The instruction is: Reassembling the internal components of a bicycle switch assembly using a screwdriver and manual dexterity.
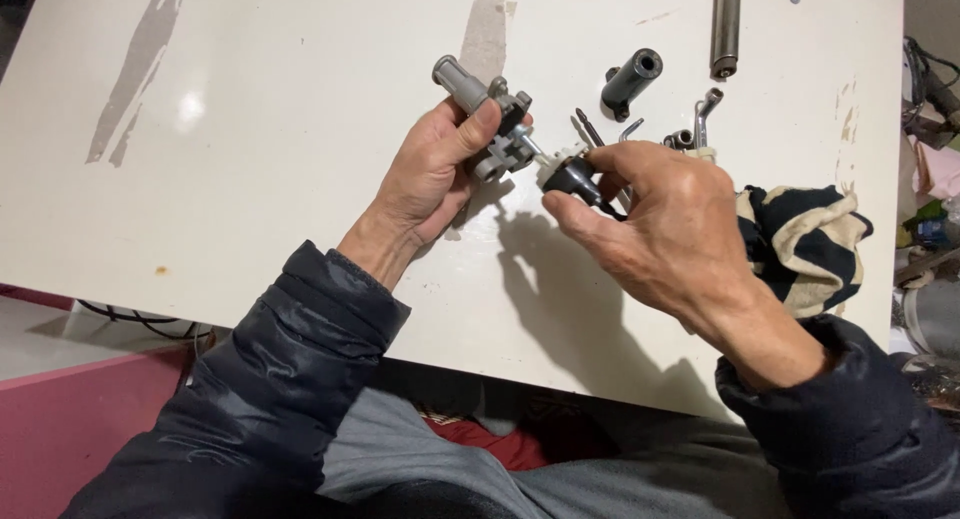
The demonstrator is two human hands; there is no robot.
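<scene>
- A person in a dark padded jacket works over a white surface [250, 179], both hands raised above its middle.
- The left hand [430, 174] is closed around a grey metal fitting [495, 119], thumb pressed across its body; a cylindrical stub sticks out past the fingers toward the far edge.
- The right hand [660, 224] pinches a small black part with a pale collar [572, 175] between thumb and fingertips, its tip meeting a thin pin on the fitting.
- Beyond the hands, toward the far right corner, lie a black cylindrical sleeve [632, 79], a screwdriver bit [588, 127], a bent metal wrench [703, 114] and a long metal tube [726, 24] running off the far edge.
- A cream-and-black striped cloth [805, 239] sits bunched at the right edge, just beside the right wrist.
</scene>
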